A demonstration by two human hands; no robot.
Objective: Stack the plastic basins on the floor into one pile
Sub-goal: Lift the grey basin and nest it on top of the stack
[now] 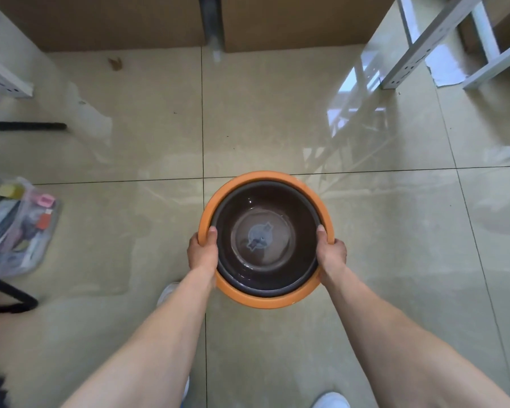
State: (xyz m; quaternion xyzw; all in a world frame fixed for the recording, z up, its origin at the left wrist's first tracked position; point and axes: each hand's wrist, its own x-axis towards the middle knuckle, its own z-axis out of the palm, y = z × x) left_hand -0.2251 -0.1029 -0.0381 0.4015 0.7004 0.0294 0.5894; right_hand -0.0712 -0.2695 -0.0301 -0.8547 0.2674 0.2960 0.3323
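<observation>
Tiled floor [365, 231] | dark basin [265, 240] nested in orange basin [218, 198] | both hands clamped on rims

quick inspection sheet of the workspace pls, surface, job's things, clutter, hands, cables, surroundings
surface: glossy beige tiled floor with dark grout lines and window reflections
job's things: dark basin nested inside orange basin; no other basin in view
clutter: clear plastic pouch of small items at left, small brown scrap on a far tile
hands: left hand and right hand grip opposite rims of the nested pair, thumbs over the edges
cables: nothing seen
surroundings: cardboard boxes along the far side, white metal racking at right, black bar at left, white shoes below
</observation>
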